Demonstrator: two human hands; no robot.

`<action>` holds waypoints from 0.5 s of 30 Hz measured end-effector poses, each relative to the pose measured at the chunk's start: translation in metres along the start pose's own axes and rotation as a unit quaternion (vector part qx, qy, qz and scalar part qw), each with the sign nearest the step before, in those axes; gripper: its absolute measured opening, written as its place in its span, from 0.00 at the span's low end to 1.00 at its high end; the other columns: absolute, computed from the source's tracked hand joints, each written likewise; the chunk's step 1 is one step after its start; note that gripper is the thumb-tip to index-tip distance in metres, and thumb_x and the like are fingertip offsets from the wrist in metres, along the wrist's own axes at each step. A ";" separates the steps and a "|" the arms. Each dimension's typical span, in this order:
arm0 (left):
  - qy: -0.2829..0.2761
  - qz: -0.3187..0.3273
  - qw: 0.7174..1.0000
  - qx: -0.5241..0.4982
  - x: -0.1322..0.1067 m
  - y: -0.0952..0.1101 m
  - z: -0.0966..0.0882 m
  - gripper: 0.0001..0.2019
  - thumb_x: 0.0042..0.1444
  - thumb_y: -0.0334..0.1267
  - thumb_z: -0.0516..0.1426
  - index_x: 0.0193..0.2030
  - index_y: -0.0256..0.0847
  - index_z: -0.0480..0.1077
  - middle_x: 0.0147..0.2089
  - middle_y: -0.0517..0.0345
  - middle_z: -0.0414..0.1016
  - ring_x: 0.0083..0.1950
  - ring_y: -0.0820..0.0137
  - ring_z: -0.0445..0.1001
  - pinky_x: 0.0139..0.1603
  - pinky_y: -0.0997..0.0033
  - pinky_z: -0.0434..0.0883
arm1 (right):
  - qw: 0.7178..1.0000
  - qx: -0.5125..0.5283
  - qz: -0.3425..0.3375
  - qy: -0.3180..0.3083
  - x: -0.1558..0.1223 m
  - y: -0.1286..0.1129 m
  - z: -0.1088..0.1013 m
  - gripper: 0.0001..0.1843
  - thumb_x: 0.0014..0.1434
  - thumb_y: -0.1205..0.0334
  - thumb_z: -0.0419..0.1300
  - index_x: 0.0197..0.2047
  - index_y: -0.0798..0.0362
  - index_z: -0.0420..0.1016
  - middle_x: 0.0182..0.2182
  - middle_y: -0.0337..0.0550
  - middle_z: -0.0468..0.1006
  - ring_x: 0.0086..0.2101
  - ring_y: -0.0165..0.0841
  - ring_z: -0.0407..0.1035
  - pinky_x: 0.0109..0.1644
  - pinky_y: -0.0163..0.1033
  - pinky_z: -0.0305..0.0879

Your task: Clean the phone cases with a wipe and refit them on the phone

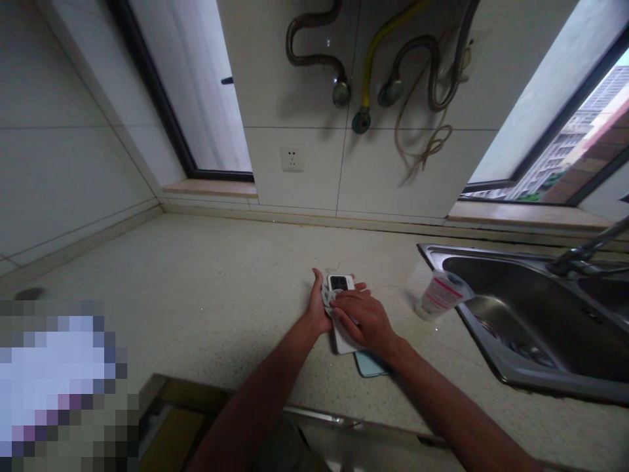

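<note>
Above the counter, my left hand (318,310) holds a slim white device (346,335) from beneath. Its thumb sticks up at the left, and its fingertips show past the far side. The device has a dark square panel (339,282) at its far end; I cannot tell whether it is a phone or a power bank. My right hand (366,316) lies across the device with its fingers bent and pressed on a whitish crumpled piece (328,300), cloth or cable. A light blue flat item (371,364) rests on the counter, partly covered by my right wrist.
A clear plastic cup (439,296) with red print leans at the rim of the steel sink (491,364). The faucet (572,257) is at the right. Hoses (368,62) and a socket (292,158) are on the wall behind the speckled counter (236,275). A blurred patch covers the lower left.
</note>
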State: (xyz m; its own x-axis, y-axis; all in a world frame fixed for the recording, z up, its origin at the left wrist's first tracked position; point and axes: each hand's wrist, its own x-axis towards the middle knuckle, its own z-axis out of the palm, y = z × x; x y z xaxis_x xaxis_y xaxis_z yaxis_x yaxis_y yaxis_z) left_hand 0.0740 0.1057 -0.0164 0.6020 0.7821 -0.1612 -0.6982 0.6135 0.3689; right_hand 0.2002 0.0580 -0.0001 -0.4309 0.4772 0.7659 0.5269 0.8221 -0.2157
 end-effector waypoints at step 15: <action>0.011 -0.004 1.000 0.009 0.002 0.006 0.001 0.33 0.63 0.60 0.46 0.57 0.31 0.70 0.46 0.36 0.79 0.48 0.50 0.79 0.53 0.50 0.70 | 0.999 -0.023 -0.009 -0.045 -0.008 0.014 -0.002 0.17 0.68 0.59 0.52 0.30 0.52 0.74 0.25 0.44 0.74 0.29 0.35 0.67 0.37 0.41 0.64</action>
State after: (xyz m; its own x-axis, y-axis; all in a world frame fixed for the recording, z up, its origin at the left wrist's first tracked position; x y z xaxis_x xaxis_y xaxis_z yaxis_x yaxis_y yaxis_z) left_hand 0.0711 0.1107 -0.0135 0.5984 0.7798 -0.1838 -0.6863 0.6173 0.3847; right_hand 0.2124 0.0652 -0.0080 -0.5045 0.4896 0.7112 0.5509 0.8168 -0.1715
